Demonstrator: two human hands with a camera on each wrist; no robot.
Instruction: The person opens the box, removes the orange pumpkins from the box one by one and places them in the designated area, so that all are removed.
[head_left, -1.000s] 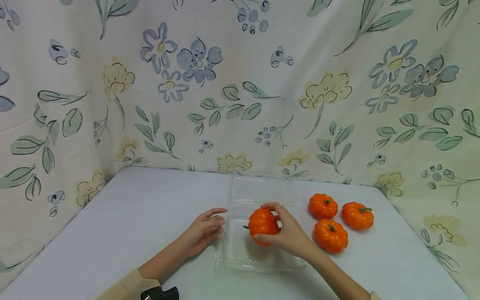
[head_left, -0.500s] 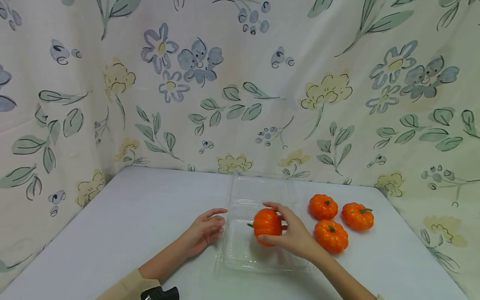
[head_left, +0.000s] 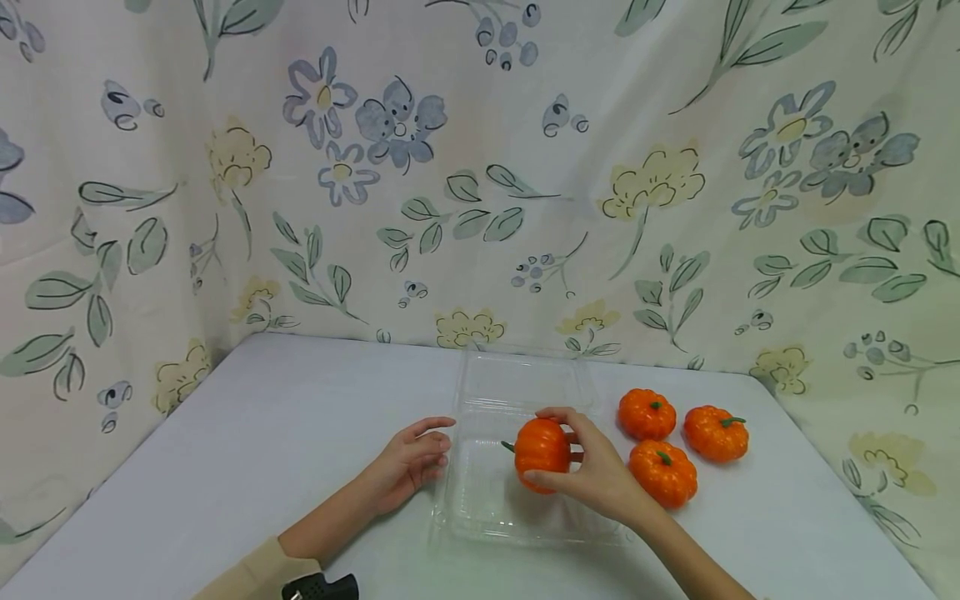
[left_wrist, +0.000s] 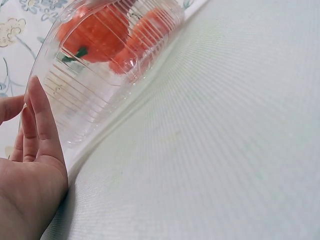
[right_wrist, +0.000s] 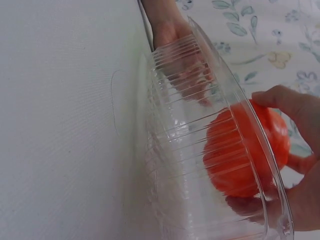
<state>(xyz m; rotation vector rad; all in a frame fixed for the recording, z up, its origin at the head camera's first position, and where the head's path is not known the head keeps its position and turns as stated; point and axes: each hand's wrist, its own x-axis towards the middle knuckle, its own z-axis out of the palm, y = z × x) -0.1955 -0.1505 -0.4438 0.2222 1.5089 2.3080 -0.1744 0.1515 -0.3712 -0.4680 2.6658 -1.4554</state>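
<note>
My right hand [head_left: 596, 471] holds an orange toy pumpkin [head_left: 542, 454] over the base of a clear plastic clamshell container [head_left: 480, 504], thumb on the near side and fingers on the far side. The pumpkin is tipped, so its green stem points left. In the right wrist view, much of the pumpkin [right_wrist: 232, 155] shows through the ribbed container wall. My left hand [head_left: 411, 467] lies at the container's left side with nothing in it. Seen from the left wrist, its fingers [left_wrist: 45, 120] are fairly straight, fingertips right at the rim.
Three more orange toy pumpkins, one at the back [head_left: 647, 414], one in front [head_left: 663, 473] and one farther right [head_left: 716, 433], sit right of the container. Its lid [head_left: 525, 379] lies open toward the back of the white table [head_left: 322, 392]. A floral curtain [head_left: 480, 267] hangs behind.
My right hand has shifted slightly to the right with the pumpkin, still over the container. The left hand, the container and the other pumpkins stay where they were.
</note>
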